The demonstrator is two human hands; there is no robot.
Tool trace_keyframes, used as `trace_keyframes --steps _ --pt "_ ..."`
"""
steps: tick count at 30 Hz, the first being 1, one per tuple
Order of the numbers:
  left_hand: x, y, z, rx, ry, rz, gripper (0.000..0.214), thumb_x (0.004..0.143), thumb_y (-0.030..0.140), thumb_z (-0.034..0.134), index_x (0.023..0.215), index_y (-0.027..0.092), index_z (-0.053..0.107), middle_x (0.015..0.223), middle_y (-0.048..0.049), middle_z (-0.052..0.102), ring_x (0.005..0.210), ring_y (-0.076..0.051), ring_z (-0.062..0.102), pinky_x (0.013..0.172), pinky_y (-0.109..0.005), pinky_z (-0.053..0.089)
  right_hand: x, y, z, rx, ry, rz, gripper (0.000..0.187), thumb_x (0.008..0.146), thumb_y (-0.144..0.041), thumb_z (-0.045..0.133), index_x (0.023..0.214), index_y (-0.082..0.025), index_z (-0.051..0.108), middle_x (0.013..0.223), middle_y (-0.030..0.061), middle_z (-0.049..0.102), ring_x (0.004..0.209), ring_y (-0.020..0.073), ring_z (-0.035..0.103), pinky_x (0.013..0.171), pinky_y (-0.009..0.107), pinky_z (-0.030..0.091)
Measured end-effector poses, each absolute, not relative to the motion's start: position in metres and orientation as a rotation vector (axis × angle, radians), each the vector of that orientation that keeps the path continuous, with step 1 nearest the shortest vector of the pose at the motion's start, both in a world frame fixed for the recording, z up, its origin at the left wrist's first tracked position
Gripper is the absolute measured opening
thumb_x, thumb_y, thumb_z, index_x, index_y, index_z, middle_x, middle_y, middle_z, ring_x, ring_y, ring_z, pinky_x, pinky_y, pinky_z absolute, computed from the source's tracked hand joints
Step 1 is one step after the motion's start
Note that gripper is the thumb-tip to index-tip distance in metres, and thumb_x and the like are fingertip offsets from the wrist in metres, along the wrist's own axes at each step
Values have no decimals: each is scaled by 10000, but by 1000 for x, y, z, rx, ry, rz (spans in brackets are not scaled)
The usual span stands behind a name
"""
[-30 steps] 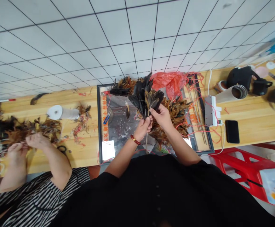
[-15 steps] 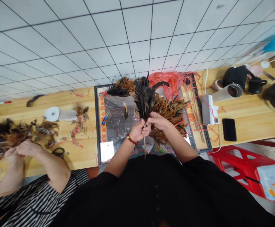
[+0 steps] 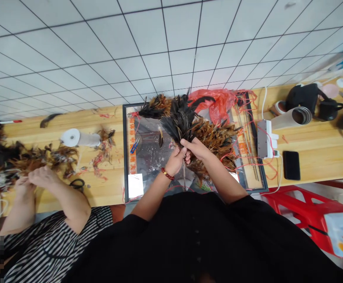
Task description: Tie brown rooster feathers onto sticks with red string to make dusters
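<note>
At the far left, a co-worker in a striped top reaches to a long feather heap on the wooden table. Black scissors lie beside the near forearm, and behind them a white roll rests on its side, next to loose trimmings of feather and red string. Next comes a dark-framed panel, carrying blue-handled snips, a white square and one stray feather. Above the panel's middle, the left hand, a beaded bracelet at its wrist, grips a black feather bundle just below the plumes, round a thin stick that points down towards the body. The right hand pinches the same bundle at its base, thumb uppermost (its fingertips overlap the left's, so their exact hold is hard to make out). Just right of the bundle spreads a brown feather pile, with a red plastic bag behind it. Further right are a white power strip and a black phone.
</note>
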State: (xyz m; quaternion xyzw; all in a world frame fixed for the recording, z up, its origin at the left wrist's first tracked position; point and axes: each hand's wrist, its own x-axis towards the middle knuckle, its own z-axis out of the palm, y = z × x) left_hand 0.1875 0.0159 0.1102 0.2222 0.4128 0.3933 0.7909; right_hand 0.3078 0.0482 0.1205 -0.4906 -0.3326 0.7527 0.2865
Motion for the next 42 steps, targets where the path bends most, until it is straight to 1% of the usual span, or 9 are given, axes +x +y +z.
trace_keyframes --steps 5,9,15,18,23,29,33,37,42 --pt "183 11 112 407 836 828 513 692 489 849 879 202 468 658 66 473 527 -54 409 456 -162 275 310 40 114 -1216 -765 2058 690 541 -849 728 748 -227 512 462 -38 554 389 158 545 373 318 538" --pt "159 7 106 405 801 714 454 693 422 863 856 160 530 706 4 550 594 -95 504 502 -212 384 297 41 107 -1267 -1030 2117 630 721 -827 598 683 -203 520 433 -13 522 401 160 536 375 293 489" --pt "122 6 95 160 940 989 314 769 308 822 819 147 556 634 50 426 530 -50 412 464 -159 313 284 98 77 -1287 -1344 1608 319 800 -458 681 926 -167 656 869 23 698 828 164 643 819 316 543" --pt "109 4 94 51 1022 1118 263 829 284 769 814 159 537 642 55 394 523 -44 389 449 -141 285 290 137 56 -1531 -1370 1394 232 780 -289 658 963 -149 687 923 43 707 880 176 648 930 363 505" --pt "87 -1 94 -10 1078 1234 278 820 281 779 810 162 528 653 55 393 522 -43 382 442 -136 290 321 179 40 -1625 -1572 1229 170 736 -206 653 876 -135 718 877 54 723 835 190 656 923 397 508" --pt "67 -1 91 -17 1086 1286 301 794 285 803 814 162 528 648 55 401 522 -44 397 434 -136 294 341 184 48 -1750 -1611 961 219 795 -200 620 978 -132 721 960 85 736 872 210 667 886 396 524" --pt "68 2 88 -33 1104 1280 308 794 285 802 800 163 519 642 58 404 510 -40 385 427 -134 289 296 148 55 -1610 -2059 1076 209 828 -169 637 1012 -155 735 996 83 745 877 200 672 904 370 506" --pt "72 3 88 -37 1113 1264 292 795 280 799 808 159 534 637 58 404 509 -39 391 427 -133 294 269 123 59 -1395 -2297 1286 240 718 -151 774 958 -163 765 897 56 766 816 192 684 796 295 514" --pt "67 2 92 -30 1084 1274 293 780 274 813 821 157 548 643 56 408 513 -41 403 430 -134 310 348 149 72 -1610 -2058 1065 277 872 -231 589 1089 -143 738 1080 96 757 955 203 684 934 356 501"
